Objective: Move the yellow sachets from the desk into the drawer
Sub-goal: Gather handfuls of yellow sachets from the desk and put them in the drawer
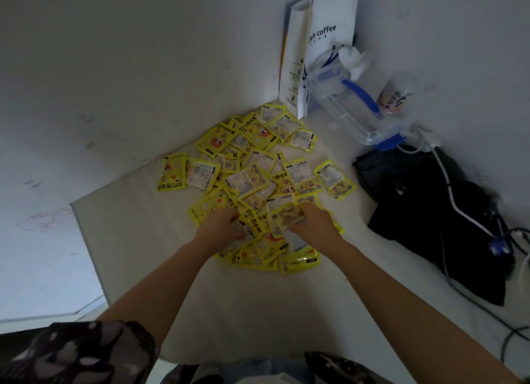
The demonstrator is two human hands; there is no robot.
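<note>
A person is reaching both bare arms across a pale desk (137,234) into a loose heap of yellow sachets (252,177), which is lying spread from the corner by the walls down toward the near edge. The left hand (222,225) is resting on the near side of the heap with its fingers (233,215) curling down among the packets, apparently gathering several at once; the right hand (311,221) is doing the same just beside it, its fingers (298,225) bending round a few sachets and pinching them against the palm. How firmly either hand is gripping cannot be told, since the packets are hiding the fingertips. The hands are sitting close together, probably so that a double handful can be scooped up in one go.

No drawer is showing in this view, so the sachets' destination is lying somewhere out of sight, and nearly all of the job looks still ahead. Beyond the heap, a white coffee bag (327,39) is leaning against the wall, beside a clear plastic box (352,108) with blue clips and a cup (397,93). A black bag (430,211) with cables is lying to the right.
</note>
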